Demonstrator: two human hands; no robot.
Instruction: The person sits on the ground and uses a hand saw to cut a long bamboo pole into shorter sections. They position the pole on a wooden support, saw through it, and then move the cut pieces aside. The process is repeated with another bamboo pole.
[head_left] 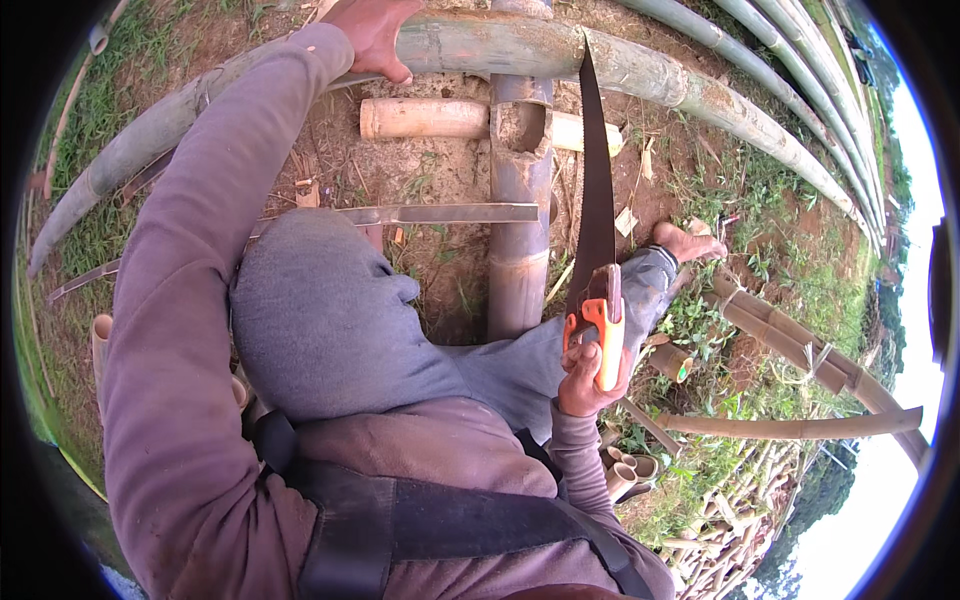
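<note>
A long green bamboo pole (480, 46) lies crosswise in front of me, curving down at both sides of the view. My left hand (372, 38) grips it from above, thumb spread along its near side; the picture's top edge cuts off part of the hand. In my right hand (588, 386) is a handsaw (597, 165), held by its orange handle. Its dark blade points away from me, and the tip end meets the pole to the right of my left hand. Beneath the pole, an upright-running bamboo post (520, 250) has a notch cut in it.
A short bamboo piece (425, 118) passes crosswise by the notch. A flat strip (440, 213) lies across the post, near my bent knee. More long poles (790, 60) rest at the far right. Tied bamboo (780, 335) and cut tubes (622, 475) are right of my leg.
</note>
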